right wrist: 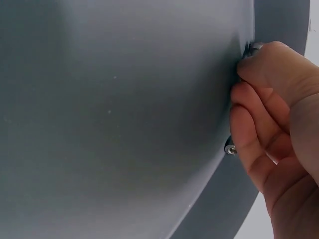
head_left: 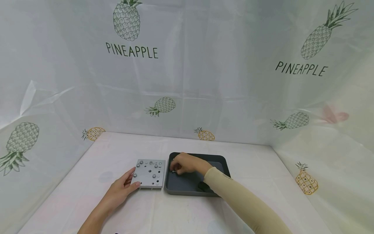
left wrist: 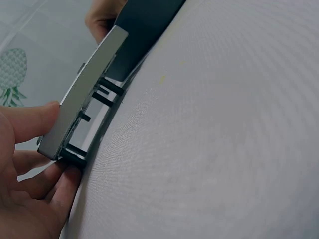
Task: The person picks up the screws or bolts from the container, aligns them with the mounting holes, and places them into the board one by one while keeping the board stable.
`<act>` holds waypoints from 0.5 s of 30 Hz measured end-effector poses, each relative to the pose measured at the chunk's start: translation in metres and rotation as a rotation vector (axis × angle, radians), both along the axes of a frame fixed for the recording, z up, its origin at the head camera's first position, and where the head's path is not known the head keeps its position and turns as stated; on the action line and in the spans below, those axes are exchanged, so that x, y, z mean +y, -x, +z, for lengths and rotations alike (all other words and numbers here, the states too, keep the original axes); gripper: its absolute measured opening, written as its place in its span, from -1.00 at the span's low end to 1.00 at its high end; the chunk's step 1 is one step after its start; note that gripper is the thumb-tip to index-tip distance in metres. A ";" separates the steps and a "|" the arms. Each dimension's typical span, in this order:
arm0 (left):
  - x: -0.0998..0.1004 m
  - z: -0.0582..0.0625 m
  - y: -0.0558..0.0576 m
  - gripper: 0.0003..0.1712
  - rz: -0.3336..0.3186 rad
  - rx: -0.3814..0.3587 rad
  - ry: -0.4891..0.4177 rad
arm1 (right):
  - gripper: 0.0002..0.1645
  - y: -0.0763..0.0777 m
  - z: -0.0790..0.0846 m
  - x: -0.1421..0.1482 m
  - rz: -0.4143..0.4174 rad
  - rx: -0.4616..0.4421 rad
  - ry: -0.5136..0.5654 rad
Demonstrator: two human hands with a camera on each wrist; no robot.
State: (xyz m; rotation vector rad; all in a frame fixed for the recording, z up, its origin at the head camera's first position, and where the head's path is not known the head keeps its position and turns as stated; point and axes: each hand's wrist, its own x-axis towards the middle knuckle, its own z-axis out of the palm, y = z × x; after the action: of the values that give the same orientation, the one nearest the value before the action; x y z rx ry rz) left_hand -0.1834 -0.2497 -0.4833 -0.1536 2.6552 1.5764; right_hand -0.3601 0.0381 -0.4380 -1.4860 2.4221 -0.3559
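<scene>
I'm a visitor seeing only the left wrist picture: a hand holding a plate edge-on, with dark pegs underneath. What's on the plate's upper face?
Observer: From the head view, several round screw heads are spread across the plate.
Visitor: Neat! And the right hand, at the top of my picture, where exactly is it?
Observer: The head view shows it down inside a dark tray, near the side closest to the plate.
Visitor: Anything in there with it?
Observer: The right wrist view shows a small metal screw beside the fingers.
</scene>
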 end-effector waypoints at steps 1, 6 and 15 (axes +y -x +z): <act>0.000 0.000 0.000 0.01 0.001 -0.001 -0.001 | -0.73 0.000 0.000 0.001 0.001 -0.001 0.007; 0.000 -0.001 0.000 0.01 -0.002 0.002 0.004 | -0.75 0.003 -0.003 0.004 -0.026 -0.048 0.064; -0.001 0.000 -0.001 0.01 -0.006 -0.003 -0.008 | -0.81 0.008 -0.006 0.010 -0.068 -0.097 0.152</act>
State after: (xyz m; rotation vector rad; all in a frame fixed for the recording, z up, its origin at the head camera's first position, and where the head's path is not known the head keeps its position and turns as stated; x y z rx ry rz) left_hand -0.1825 -0.2505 -0.4834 -0.1472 2.6444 1.5837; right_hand -0.3683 0.0486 -0.4438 -1.4129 2.4195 -0.6251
